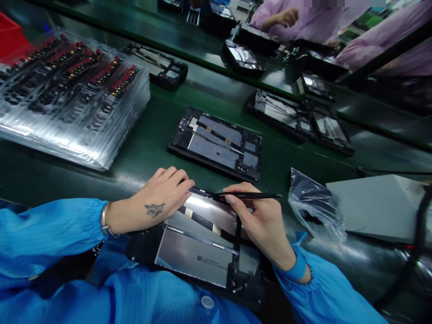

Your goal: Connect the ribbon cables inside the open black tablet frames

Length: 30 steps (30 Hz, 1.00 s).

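An open tablet chassis (pixel 199 252) with silver battery cells lies in front of me at the belt's near edge. My left hand (pixel 158 200) rests on its upper left corner, fingers curled and pressed down on the frame. My right hand (pixel 259 220) is closed on thin black tweezers (pixel 249 195), whose tip touches the chassis's top edge near my left fingertips. Both arms wear blue sleeves.
A second open chassis (pixel 218 144) lies on the green belt (pixel 141 139) just beyond. Stacked clear trays of small parts (pixel 70 94) stand at the left. More chassis (pixel 297 119) sit further along. A crumpled plastic bag (pixel 313 202) and grey board (pixel 378 202) lie at the right. Co-workers in pink sleeves (pixel 303 22) work opposite.
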Tool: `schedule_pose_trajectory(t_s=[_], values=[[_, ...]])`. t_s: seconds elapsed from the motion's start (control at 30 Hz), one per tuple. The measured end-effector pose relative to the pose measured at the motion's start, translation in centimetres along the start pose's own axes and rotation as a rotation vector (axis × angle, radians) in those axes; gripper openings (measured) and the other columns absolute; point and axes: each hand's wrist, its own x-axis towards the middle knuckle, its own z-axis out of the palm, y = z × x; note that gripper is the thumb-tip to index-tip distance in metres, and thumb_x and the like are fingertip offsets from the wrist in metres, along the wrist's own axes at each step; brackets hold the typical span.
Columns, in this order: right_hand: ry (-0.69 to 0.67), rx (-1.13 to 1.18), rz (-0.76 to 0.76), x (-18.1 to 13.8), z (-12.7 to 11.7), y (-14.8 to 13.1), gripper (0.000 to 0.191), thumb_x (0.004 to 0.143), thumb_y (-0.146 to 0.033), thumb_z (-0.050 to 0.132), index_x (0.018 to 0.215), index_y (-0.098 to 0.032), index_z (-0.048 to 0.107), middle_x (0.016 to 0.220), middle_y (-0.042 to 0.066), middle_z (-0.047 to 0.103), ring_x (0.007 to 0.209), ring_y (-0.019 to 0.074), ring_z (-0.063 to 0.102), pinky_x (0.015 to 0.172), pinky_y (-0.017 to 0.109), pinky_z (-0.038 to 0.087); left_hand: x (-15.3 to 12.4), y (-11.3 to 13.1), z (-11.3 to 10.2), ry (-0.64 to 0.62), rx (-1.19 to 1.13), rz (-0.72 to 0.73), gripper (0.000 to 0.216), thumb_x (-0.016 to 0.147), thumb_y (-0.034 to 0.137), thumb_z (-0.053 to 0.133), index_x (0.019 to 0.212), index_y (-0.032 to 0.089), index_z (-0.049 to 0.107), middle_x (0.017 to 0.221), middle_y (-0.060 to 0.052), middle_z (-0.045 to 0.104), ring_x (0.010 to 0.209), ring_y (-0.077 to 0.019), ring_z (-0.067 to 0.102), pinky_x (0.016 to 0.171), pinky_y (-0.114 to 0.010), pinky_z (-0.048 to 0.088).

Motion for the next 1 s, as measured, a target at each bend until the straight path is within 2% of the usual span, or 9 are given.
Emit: schedule_pose_trajectory(t_s=[0.17,0.43,0.7,1.0], values=[[0.000,-0.004,-0.016,0.04,0.06,-0.08,0.012,0.097,-0.028,0.059,0.095,-0.021,0.069,0.091,0.003,0.073,0.082,0.0180,0.070,0.075,0.029,0.055,0.07,0.06,-0.23,-0.010,-0.016,-0.009,0.032,0.106,0.024,0.031,0.115,0.014,0.060,0.112,-0.009,0.058,0.096,-0.0223,0.051,0.083,-0.038,0.041],[0.019,-0.007,-0.020,0.00,-0.09,-0.23,0.013,0.097,-0.028,0.058,0.093,-0.021,0.069,0.089,0.003,0.073,0.079,0.0173,0.070,0.071,0.027,0.055,0.12,0.12,-0.40,-0.028,-0.017,-0.019,0.033,0.106,0.024,0.032,0.118,0.014,0.060,0.112,-0.009,0.058,0.097,-0.0230,0.051,0.083,-0.039,0.042],[0.014,-0.001,-0.002,0.04,-0.01,-0.12,0.013,0.096,-0.029,0.059,0.092,-0.022,0.069,0.089,0.004,0.074,0.081,0.0190,0.071,0.076,0.030,0.057,-0.03,-0.03,-0.19,-0.012,-0.007,-0.005,0.033,0.106,0.024,0.032,0.121,0.014,0.058,0.113,-0.010,0.058,0.098,-0.0231,0.050,0.084,-0.039,0.043],[0.021,0.027,0.031,-0.06,-0.05,-0.01,0.015,0.096,-0.031,0.058,0.093,-0.021,0.069,0.089,0.004,0.073,0.076,0.0181,0.070,0.069,0.029,0.057,-0.11,-0.21,0.19,0.030,-0.001,0.001,0.033,0.106,0.026,0.032,0.122,0.014,0.058,0.114,-0.010,0.058,0.098,-0.0236,0.051,0.084,-0.040,0.044]])
